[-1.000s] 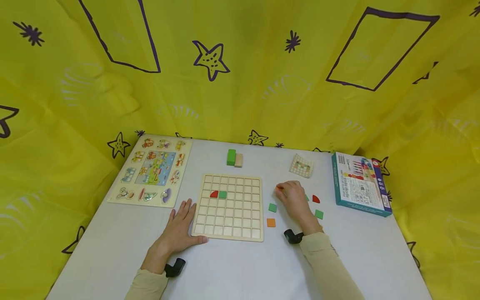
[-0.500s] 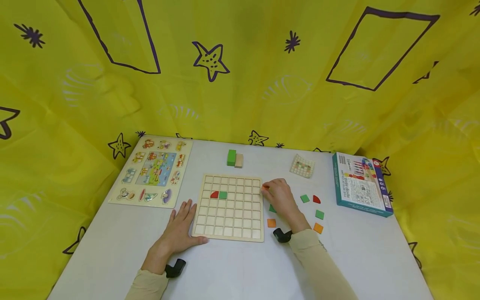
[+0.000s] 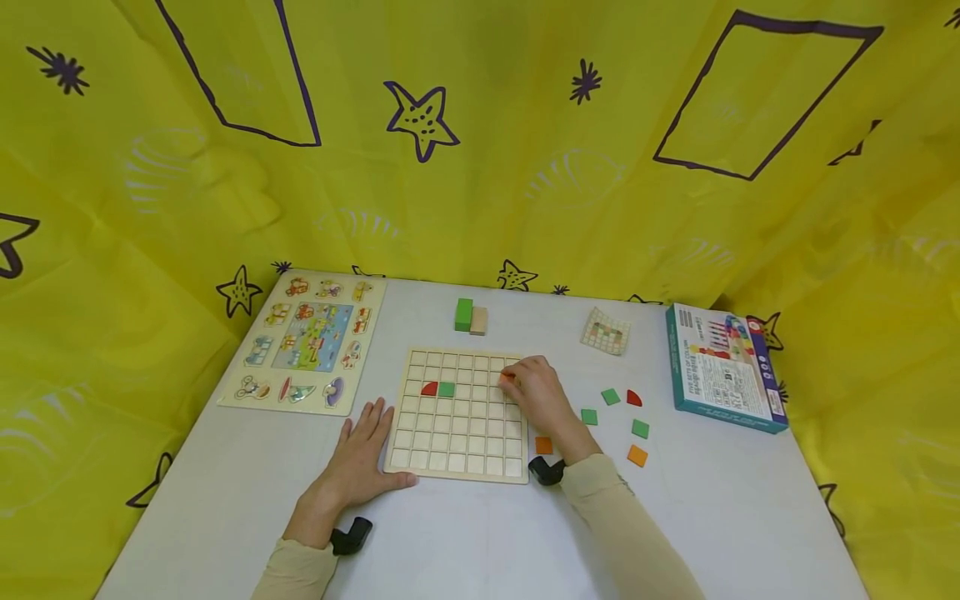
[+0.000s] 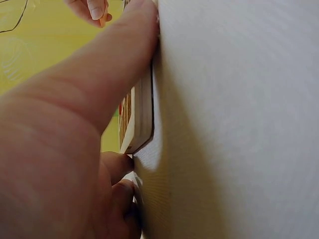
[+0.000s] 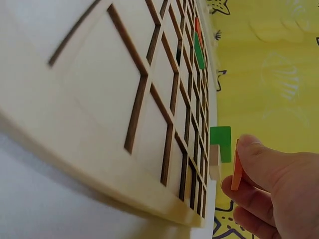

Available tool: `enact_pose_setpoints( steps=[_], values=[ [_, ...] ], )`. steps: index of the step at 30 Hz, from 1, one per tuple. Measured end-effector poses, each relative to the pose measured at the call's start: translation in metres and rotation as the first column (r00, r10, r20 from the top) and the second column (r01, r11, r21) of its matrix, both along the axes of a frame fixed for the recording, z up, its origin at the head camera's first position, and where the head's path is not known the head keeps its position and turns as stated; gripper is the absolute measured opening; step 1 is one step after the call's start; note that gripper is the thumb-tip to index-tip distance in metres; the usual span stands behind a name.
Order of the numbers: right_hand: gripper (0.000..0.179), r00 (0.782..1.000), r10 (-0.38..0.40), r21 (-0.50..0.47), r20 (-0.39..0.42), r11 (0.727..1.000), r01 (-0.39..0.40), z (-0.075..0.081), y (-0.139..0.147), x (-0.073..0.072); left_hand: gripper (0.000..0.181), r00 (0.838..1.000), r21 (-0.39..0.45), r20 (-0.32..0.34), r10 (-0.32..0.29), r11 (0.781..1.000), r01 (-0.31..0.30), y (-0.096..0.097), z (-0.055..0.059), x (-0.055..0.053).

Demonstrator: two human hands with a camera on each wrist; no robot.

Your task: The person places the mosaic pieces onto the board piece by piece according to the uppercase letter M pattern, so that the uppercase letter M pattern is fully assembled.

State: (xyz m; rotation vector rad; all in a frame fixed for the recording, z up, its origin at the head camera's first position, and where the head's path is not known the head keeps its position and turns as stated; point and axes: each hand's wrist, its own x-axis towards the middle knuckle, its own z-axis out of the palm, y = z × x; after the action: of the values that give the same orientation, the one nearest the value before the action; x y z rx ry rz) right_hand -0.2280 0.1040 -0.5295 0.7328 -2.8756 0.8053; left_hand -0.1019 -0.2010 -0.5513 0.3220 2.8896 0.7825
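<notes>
My right hand (image 3: pixel 542 396) pinches a thin orange tile (image 5: pixel 237 165) between thumb and fingers, over the upper right of the wooden grid board (image 3: pixel 457 429). In the right wrist view the tile is held edge-on, above the board's surface. My left hand (image 3: pixel 356 462) lies with spread fingers at the board's lower left corner. Its thumb runs along the near edge and its fingers lie along the left side. On the board, a red quarter-circle tile (image 3: pixel 429 388) sits in a cell beside a green square tile (image 3: pixel 446 389).
Right of the board lie loose tiles: green squares (image 3: pixel 610 397), a red quarter circle (image 3: pixel 634 398) and orange squares (image 3: pixel 637 456). Behind are a green block (image 3: pixel 463 314), a plain wooden block (image 3: pixel 478 322) and a pattern card (image 3: pixel 605 332). A picture puzzle (image 3: pixel 303 343) and a box (image 3: pixel 723 367) flank them.
My right hand has moved left with the orange tile, from among the loose tiles to over the board. Loose tiles at the right are uncovered. My left hand has stayed put.
</notes>
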Motion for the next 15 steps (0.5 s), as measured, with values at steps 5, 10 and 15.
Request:
enact_pose_setpoints(
  steps=[5,10,15],
  values=[
    [0.023,1.000,0.020,0.001,-0.002,1.000,-0.020,0.001,-0.008,0.001,0.117,1.000,-0.002,0.014,0.004,1.000,-0.004,0.000,0.001,0.000],
    [0.024,0.998,0.051,0.015,-0.023,0.999,-0.050,0.000,-0.016,0.001,0.116,1.000,-0.005,0.016,0.004,1.000,-0.004,0.001,0.002,0.000],
    [0.023,0.996,0.082,0.012,-0.043,0.997,-0.081,-0.001,-0.025,0.001,0.116,1.000,-0.003,0.012,0.004,1.000,-0.004,0.001,0.003,0.001]
  ],
)
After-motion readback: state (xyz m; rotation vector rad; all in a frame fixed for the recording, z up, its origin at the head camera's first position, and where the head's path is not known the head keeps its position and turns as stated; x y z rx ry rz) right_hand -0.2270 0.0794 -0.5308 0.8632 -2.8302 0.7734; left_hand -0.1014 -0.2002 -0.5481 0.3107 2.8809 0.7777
